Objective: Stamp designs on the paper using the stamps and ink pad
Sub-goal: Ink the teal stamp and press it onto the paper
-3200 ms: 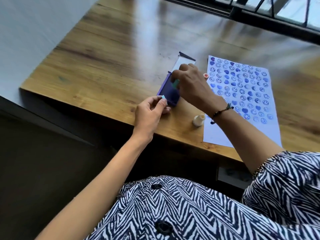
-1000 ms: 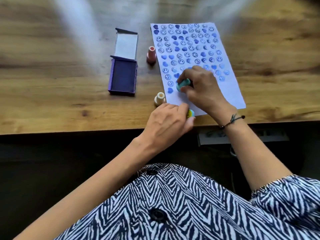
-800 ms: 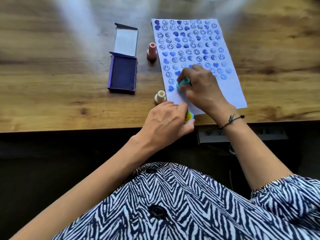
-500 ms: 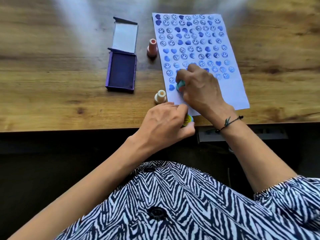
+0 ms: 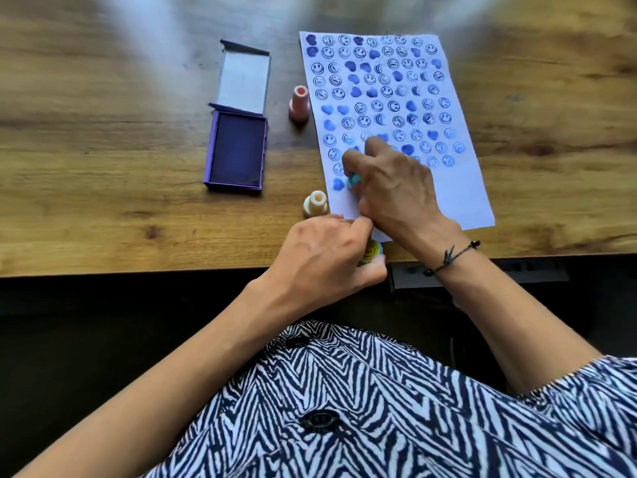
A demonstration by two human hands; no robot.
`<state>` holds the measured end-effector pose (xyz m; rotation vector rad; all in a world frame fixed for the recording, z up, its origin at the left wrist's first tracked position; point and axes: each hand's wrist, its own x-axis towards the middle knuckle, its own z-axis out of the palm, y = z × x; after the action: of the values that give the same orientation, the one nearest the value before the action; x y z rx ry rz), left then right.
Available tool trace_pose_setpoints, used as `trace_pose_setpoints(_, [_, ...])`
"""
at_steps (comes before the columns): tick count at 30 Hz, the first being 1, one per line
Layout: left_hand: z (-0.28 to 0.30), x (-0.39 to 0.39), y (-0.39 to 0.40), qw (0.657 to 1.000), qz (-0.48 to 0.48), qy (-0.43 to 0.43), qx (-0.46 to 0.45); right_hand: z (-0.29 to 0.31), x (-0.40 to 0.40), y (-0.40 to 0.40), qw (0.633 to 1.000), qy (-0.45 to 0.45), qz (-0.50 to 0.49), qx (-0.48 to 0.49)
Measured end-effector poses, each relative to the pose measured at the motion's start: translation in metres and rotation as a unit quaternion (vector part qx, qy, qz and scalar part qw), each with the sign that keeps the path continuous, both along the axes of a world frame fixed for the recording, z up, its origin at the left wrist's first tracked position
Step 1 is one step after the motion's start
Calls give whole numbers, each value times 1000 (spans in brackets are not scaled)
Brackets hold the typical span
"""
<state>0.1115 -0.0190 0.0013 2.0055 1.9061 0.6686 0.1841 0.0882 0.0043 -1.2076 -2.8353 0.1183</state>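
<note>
A white paper [image 5: 462,188] covered in blue smiley and heart prints lies on the wooden table. My right hand [image 5: 396,188] is shut on a teal stamp [image 5: 354,181] and holds it down on the paper's lower left, beside a blue heart print. My left hand [image 5: 324,257] rests at the table's front edge, shut on a yellow smiley stamp [image 5: 371,250]. The open purple ink pad [image 5: 237,153] sits left of the paper, its lid folded back.
A pink stamp [image 5: 299,103] stands between ink pad and paper. A cream stamp [image 5: 315,203] stands just left of the paper's lower corner. The wooden table [image 5: 103,167] ends at its front edge near my hands. A striped shirt fills the foreground.
My right hand left the ink pad with the teal stamp and came onto the paper. Over the last second it shifted slightly down-left on the sheet. My left hand stayed at the table edge.
</note>
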Motion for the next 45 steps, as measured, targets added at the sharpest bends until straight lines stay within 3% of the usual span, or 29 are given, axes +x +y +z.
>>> trace_pose_setpoints(9, [-2, 3, -3, 1000, 10, 10, 4, 7, 2, -1, 999, 8, -14, -35])
trace_pose_setpoints(14, [-5, 4, -5, 1000, 27, -7, -4, 37, 28, 3, 974, 196, -92, -72])
trace_pose_setpoints(18, [-3, 2, -5, 998, 40, -34, -20, 48, 46, -3, 960, 231, -124, -103])
trace_pose_setpoints(20, [0, -1, -6, 994, 44, -97, -34, 47, 48, -11, 949, 243, -133, -149])
trace_pose_setpoints(23, [4, -5, -11, 969, 79, -234, -18, 43, 48, -22, 915, 292, -161, -227])
trace_pose_setpoints(25, [7, -7, -13, 941, 115, -319, -12, 44, 48, -29, 867, 356, -170, -306])
trace_pose_setpoints(28, [11, -9, -14, 858, 144, -492, -22, 47, 45, -38, 798, 430, -146, -397])
trace_pose_setpoints(30, [13, -11, -15, 821, 149, -551, -8, 49, 41, -42, 800, 430, -121, -401])
trace_pose_setpoints(33, [14, -12, -15, 797, 154, -583, 12, 51, 35, -46, 821, 413, -95, -383])
trace_pose_setpoints(38, [17, -15, -17, 783, 167, -598, 24, 50, 27, -52, 818, 420, -80, -384])
trace_pose_setpoints(45, [22, -26, -24, 812, 176, -547, 103, 50, 8, -59, 775, 467, -59, -421])
